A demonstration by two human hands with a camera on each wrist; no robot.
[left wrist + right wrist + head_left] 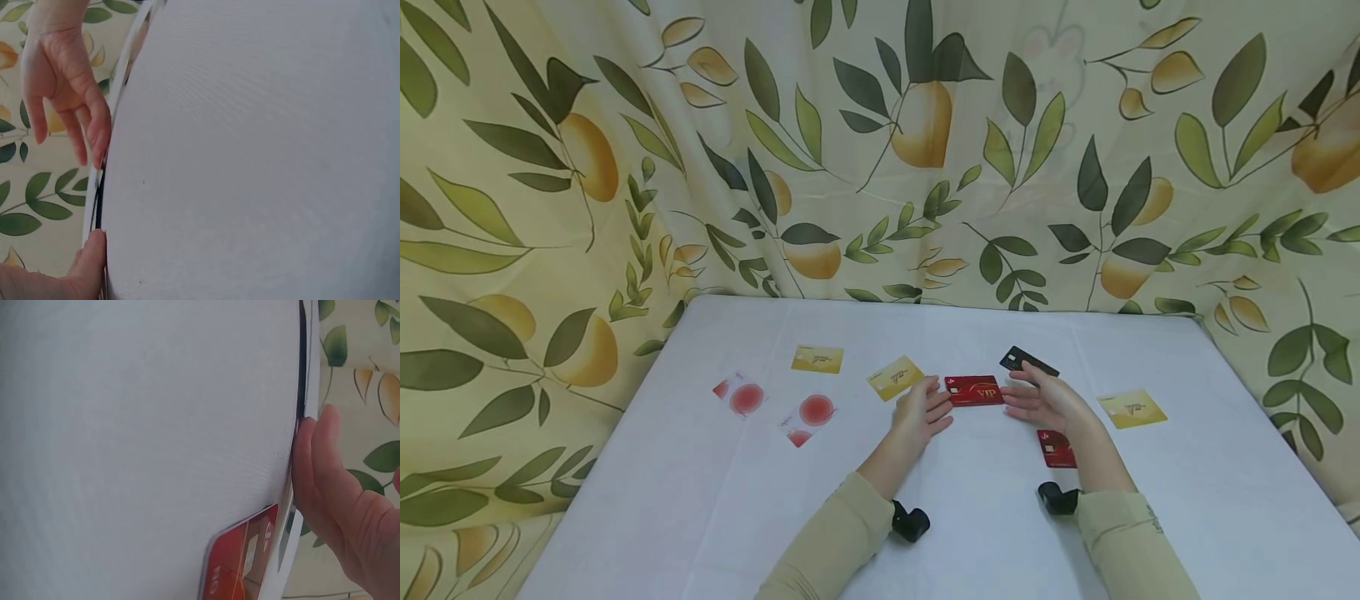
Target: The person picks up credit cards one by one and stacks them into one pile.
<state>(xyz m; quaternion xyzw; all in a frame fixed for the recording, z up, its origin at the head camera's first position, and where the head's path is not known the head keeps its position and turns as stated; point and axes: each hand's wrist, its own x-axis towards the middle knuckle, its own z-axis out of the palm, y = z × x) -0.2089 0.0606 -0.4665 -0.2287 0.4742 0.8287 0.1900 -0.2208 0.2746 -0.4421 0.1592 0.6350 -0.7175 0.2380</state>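
A red card marked VIP (pixel 973 391) lies flat on the white table between my two hands. My left hand (pixel 920 412) is at its left end, fingers loosely bent with the tips right at the edge. At the opposite end, my right hand (pixel 1048 404) has its fingertips by the card's right edge. Behind the right hand's fingers a black card (pixel 1017 357) is partly covered. Under the right wrist lies a second red card (pixel 1057 450), partly hidden by the arm; the right wrist view shows a red card (pixel 240 559) close up. Near the left fingers sits a gold card (pixel 895 379).
Another gold card (pixel 817 359) and two white cards with red circles, one (pixel 741 395) farther left than the other (pixel 808 419), lie to the left. One more gold card (pixel 1133 408) is on the right. A patterned curtain (pixel 880 208) hangs behind the table (pixel 715 517).
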